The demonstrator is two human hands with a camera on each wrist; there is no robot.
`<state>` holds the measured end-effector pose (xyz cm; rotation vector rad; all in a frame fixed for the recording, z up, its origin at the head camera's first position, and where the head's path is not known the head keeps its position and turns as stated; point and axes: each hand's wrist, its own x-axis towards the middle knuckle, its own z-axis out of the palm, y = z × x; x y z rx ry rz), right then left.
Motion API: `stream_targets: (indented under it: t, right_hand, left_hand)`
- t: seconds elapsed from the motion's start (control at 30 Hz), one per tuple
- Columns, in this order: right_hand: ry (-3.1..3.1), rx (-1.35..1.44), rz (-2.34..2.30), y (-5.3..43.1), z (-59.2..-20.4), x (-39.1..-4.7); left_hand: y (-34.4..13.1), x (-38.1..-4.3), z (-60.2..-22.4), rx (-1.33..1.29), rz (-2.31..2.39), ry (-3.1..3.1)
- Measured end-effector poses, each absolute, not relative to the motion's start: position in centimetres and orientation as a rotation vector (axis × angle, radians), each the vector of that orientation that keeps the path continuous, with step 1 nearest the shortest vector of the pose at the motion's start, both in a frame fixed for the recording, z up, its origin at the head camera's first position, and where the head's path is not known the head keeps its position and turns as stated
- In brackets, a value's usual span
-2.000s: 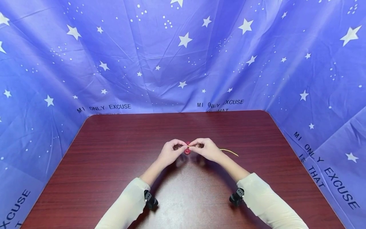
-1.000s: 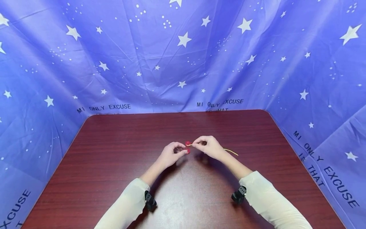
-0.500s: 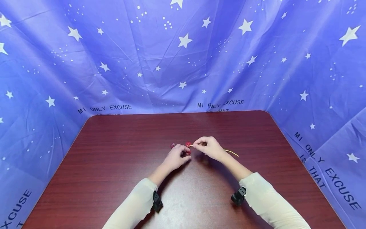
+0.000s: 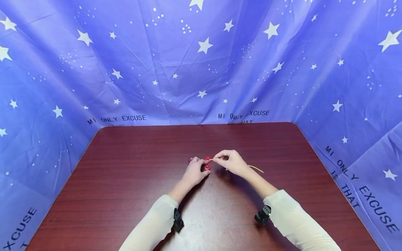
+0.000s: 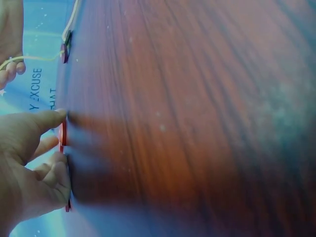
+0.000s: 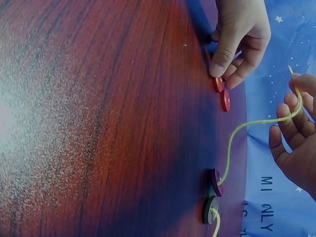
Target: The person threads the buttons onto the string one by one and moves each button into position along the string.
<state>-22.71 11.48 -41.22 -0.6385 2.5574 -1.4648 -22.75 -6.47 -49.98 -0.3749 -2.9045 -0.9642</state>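
Observation:
With thumb and fingers curled at its rim, my left hand (image 4: 194,172) holds a red button (image 4: 207,167) that lies on the table. A second red button (image 4: 208,159) lies just beyond it, and a dark red button (image 4: 190,160) is partly behind the knuckles. My right hand (image 4: 231,162) pinches a yellow cord (image 6: 256,121) near its end, raised above the table. A purple button (image 6: 217,181) and a grey-green button (image 6: 211,210) are strung on this cord; both stand on edge in the right wrist view, and the right hand hides them from the head view.
The cord's tail (image 4: 255,168) trails on the dark red wooden table (image 4: 144,150) to the right. A blue star-printed curtain (image 4: 176,94) hangs round the table's back and sides. Each wrist wears a black camera (image 4: 177,220).
My left hand let go of the cord end and moved to the near red button, which uncovered the dark red one. The right hand drew the cord end slightly right, then stayed put.

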Motion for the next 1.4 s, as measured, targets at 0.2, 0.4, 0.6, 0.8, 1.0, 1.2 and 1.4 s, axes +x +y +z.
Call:
stream_targets:
  t: [0.2,0.4,0.6,0.8,1.0,1.2,1.4]
  right_hand:
    - [2.589,-0.645,-1.448,11.7,-41.8,-23.1]
    - [2.632,-0.634,-1.45,12.3,-44.5,-24.9]
    - [2.623,-0.632,-1.482,12.5,-44.8,-25.0]
    - [2.624,-0.645,-1.475,12.6,-44.7,-25.0]
    - [2.622,-0.651,-1.476,12.6,-44.9,-25.0]
    - [2.614,-0.656,-1.487,12.5,-44.8,-25.0]
    - [2.616,-0.658,-1.481,12.4,-44.8,-24.9]
  left_hand:
    - [-6.2,-22.5,-49.6,-0.332,-0.947,-2.923]
    - [-6.0,-22.6,-49.6,-0.309,-0.925,-2.933]
    - [-5.9,-22.8,-49.7,-0.306,-0.91,-2.945]
    - [-6.0,-22.7,-49.6,-0.319,-0.927,-2.935]
    - [-6.2,-22.7,-49.5,-0.317,-0.992,-2.916]
    - [-6.4,-22.6,-49.5,-0.335,-0.996,-2.884]
    - [-6.5,-22.6,-49.7,-0.351,-1.019,-2.837]
